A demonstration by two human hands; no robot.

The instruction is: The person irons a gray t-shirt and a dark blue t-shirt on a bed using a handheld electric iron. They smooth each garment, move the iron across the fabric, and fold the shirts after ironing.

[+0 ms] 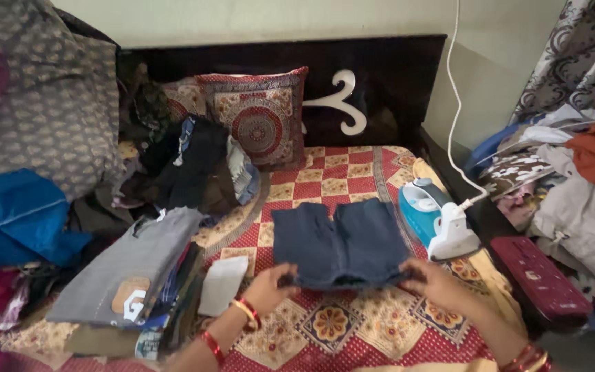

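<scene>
Head view, looking down on a bed. Dark blue shorts (342, 242) spread flat on the red and cream checked bedspread (339, 169), waistband toward the near edge. Left hand (268, 288) at the waistband's left corner, fingers pinched on the cloth; red bangles at the wrist. Right hand (436, 282) at the waistband's right corner, fingers likewise closed on the hem; red bangles at that wrist too. Blue and white iron (436, 219) upright just right of the shorts, white cord (453, 103) rising from it up the wall. Folded white cloth (222, 284) just left of the shorts, near the left hand. Stack of folded clothes (129, 275), grey garment on top, farther left of the shorts. Heap of dark clothes (194, 165) behind the shorts to the left, with a red patterned pillow (259, 117) beside it against the dark headboard (380, 76). Maroon case (538, 279) right of the iron, off the bedspread. Loose pile of clothes (580, 186) farther right of the shorts.
</scene>
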